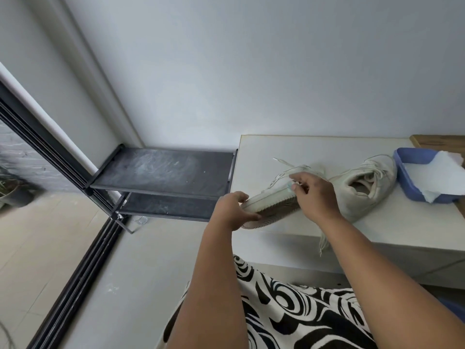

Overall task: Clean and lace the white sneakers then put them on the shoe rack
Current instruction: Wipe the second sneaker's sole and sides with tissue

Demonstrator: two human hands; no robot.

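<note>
Head view: left hand (232,210) grips the toe of a white sneaker (270,199) tipped on its side, sole facing the person. Its long axis runs from that grip up-right to the right hand (314,195), which pinches a small pale wipe (289,186) against the sidewall.

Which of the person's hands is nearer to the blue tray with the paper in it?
The right hand, on the tilted sneaker, is nearer the blue tray. The left hand grips that sneaker's far end, farther away.

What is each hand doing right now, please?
Left hand: grips the toe of the tilted white canvas sneaker.
Right hand: pinches a small pale wipe against that sneaker's side.
</note>
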